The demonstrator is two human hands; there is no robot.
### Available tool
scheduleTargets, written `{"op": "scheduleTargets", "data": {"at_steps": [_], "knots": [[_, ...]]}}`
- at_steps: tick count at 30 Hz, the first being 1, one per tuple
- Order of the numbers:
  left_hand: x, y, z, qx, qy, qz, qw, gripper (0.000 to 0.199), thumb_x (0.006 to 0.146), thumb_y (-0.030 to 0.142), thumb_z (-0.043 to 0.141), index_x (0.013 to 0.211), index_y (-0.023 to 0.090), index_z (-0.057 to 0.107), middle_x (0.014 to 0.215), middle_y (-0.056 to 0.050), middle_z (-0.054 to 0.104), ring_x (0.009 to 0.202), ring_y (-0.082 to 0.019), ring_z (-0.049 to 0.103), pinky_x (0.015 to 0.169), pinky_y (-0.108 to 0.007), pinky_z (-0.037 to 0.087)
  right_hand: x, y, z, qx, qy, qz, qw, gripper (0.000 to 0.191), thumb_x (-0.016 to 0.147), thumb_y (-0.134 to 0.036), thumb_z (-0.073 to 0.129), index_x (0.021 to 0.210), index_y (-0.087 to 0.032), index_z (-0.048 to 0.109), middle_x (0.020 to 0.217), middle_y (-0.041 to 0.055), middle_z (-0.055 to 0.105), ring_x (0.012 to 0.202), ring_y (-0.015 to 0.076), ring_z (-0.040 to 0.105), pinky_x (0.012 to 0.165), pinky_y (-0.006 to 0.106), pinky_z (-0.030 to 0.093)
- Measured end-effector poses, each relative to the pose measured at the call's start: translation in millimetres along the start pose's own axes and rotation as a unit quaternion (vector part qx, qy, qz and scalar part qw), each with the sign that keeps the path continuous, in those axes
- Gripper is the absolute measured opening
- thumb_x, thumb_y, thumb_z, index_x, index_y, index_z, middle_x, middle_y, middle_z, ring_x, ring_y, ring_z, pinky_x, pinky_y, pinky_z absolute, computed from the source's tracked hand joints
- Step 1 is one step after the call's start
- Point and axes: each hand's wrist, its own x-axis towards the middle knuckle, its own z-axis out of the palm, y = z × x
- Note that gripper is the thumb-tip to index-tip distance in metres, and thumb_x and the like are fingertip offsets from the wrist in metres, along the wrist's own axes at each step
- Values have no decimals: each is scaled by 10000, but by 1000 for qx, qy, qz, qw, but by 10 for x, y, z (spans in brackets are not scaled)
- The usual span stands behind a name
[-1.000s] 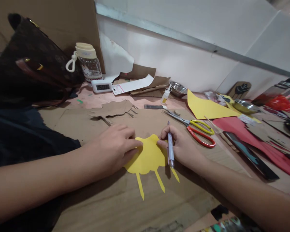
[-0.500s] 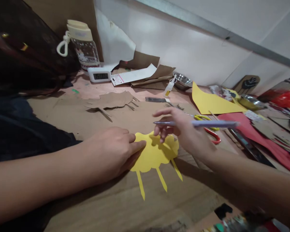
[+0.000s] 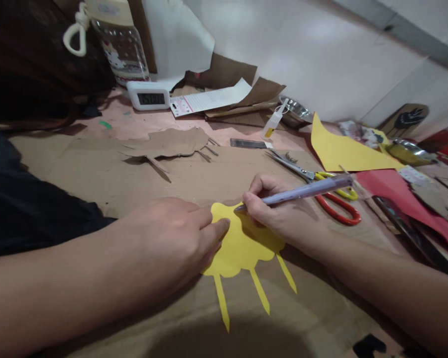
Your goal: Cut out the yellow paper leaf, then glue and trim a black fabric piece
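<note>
On the brown surface, the half-open left hand presses a scalloped yellow paper cutout while the right hand pinches a pen over it, apparently for marking, which calls for steadiness.

Left hand bare, knuckles softly rounded. Right hand bare too, slender-fingered. Left forearm and right forearm uncovered as far as view reaches, smooth, tapering to bare wrists. Fingernails too small to tell.

Left hand palm down, index finger extended; right hand curled, fingers pinched.
</note>
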Motion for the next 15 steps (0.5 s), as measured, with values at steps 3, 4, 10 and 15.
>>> {"op": "scheduleTargets", "data": {"at_steps": [3, 4, 10, 15], "knots": [[11, -4, -5, 47, -18, 40, 998, 248, 961, 141, 470, 987, 169, 715, 749, -65, 708, 574, -236, 614, 554, -374, 446, 16, -5, 24, 3, 3, -1, 1000, 235, 822, -370, 646, 690, -247, 496, 530, -57, 530, 470, 104, 439, 449, 244, 317], [13, -7, -6, 50, -20, 43, 998, 240, 957, 138, 477, 993, 164, 713, 755, -68, 710, 578, -235, 622, 557, -373, 453, 20, -7, 28, 4, 2, 0, 1000, 233, 820, -370, 646, 690, -247, 496, 530, -57, 531, 469, 105, 439, 449, 244, 318], [17, -1, 2, 58, -23, 35, 997, 217, 962, 172, 481, 960, 185, 697, 749, -61, 710, 587, -237, 631, 557, -369, 450, 3, -14, 23, 1, 7, 0, 1000, 227, 820, -361, 646, 693, -248, 495, 544, -54, 542, 474, 109, 452, 454, 248, 333], [17, 0, 5, 54, -40, 20, 998, 225, 968, 169, 474, 965, 195, 697, 719, -40, 684, 580, -220, 609, 560, -351, 449, 3, 18, 26, 5, 6, -5, 1000, 242, 830, -356, 656, 699, -248, 484, 540, -65, 511, 486, 107, 429, 472, 248, 323]]}}
